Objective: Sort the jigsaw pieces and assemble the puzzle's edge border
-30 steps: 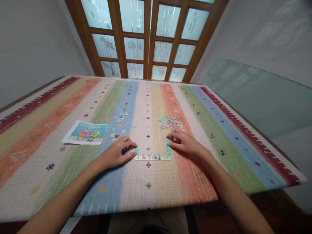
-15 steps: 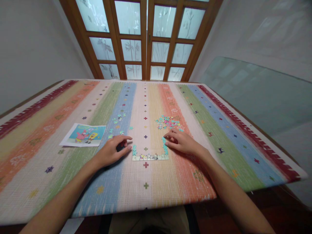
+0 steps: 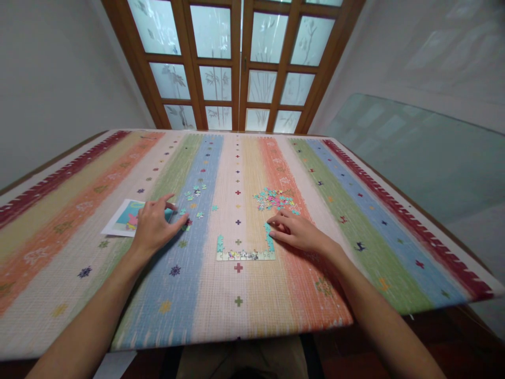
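A partly built puzzle frame (image 3: 244, 254) lies on the striped tablecloth (image 3: 244, 310), its bottom edge joined with short left and right sides rising from it. My right hand (image 3: 295, 230) rests flat by the frame's right side, fingertips touching it, holding nothing I can see. My left hand (image 3: 153, 223) hovers over the loose teal pieces (image 3: 193, 202) to the left, fingers spread, its heel covering part of the cartoon reference picture (image 3: 122, 222). A pile of pink and teal pieces (image 3: 275, 199) sits just beyond my right hand.
The table's near edge (image 3: 236, 337) runs close to my body. A glass sheet (image 3: 418, 158) leans against the wall on the right. Wooden-framed frosted doors (image 3: 236, 63) stand behind the table.
My left hand has left the frame's left side and moved left and away, over the loose pieces and the picture. My right hand has stayed by the frame's right side.
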Tool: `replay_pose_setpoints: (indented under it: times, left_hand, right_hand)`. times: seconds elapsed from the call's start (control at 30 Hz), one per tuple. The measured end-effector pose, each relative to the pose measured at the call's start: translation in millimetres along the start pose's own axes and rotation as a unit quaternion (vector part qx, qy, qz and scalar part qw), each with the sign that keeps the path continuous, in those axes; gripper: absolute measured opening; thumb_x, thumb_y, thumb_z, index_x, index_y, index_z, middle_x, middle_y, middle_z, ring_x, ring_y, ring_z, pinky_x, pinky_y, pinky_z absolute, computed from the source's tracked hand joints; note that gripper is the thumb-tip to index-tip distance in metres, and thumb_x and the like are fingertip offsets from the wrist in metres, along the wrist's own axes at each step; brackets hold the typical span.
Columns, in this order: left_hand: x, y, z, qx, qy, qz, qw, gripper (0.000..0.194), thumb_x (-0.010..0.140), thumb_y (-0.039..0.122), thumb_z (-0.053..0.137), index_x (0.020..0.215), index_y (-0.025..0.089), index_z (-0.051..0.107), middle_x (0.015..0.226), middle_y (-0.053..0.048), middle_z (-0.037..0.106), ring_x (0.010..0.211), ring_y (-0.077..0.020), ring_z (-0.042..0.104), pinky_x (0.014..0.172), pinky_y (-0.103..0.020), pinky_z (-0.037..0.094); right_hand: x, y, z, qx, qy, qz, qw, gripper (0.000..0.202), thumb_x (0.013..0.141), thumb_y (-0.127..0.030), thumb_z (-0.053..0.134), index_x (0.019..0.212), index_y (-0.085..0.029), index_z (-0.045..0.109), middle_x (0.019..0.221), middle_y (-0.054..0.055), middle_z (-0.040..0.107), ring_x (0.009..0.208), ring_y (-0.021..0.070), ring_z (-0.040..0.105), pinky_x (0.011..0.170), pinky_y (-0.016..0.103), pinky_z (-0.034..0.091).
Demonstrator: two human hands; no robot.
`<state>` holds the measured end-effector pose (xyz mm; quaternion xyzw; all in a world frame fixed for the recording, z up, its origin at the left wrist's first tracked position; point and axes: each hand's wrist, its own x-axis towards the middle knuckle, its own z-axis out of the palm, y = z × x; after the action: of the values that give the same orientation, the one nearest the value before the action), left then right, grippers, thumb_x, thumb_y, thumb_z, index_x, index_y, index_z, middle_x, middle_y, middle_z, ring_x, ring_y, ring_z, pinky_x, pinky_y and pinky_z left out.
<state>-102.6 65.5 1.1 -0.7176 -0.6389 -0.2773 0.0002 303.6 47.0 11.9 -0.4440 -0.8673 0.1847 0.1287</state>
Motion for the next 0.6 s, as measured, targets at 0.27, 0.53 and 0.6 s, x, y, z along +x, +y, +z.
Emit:
replay_pose_setpoints:
  times: [0.27,0.53,0.6]
  left_hand:
    - [5,-2,10.8,0.046,-0.022,-0.002,0.999,0.033,0.087,0.049,0.057,0.092,0.022,0.074,0.093,-0.012,0.069,0.102,-0.0362,0.059,0.091,-0.051,0.045]
    - [4,-6,13.9,0.068,-0.006,0.006,0.998,0.032,0.088,0.047,0.054,0.087,0.023,0.076,0.09,-0.01,0.07,0.097,-0.0332,0.058,0.09,-0.048,0.045]
    - [4,-7,14.3,0.068,-0.009,0.011,0.998,0.033,0.088,0.047,0.053,0.086,0.023,0.076,0.09,-0.01,0.07,0.095,-0.0324,0.059,0.091,-0.048,0.046]
  right_hand:
    - [0,-1,-1,-0.012,-0.005,0.0,1.0,0.017,0.1,-0.032,0.058,0.11,-0.021,0.066,0.101,0.008,0.062,0.082,0.0204,0.06,0.075,0.034,0.048]
    - [0,0,0,-0.011,-0.003,-0.002,1.0,0.017,0.1,-0.032,0.058,0.11,-0.022,0.067,0.102,0.009,0.062,0.081,0.0204,0.06,0.076,0.035,0.049]
    - [0,1,1,-0.011,-0.001,-0.005,1.0,0.017,0.099,-0.031,0.058,0.11,-0.022,0.067,0.102,0.008,0.063,0.081,0.0204,0.059,0.076,0.035,0.049]
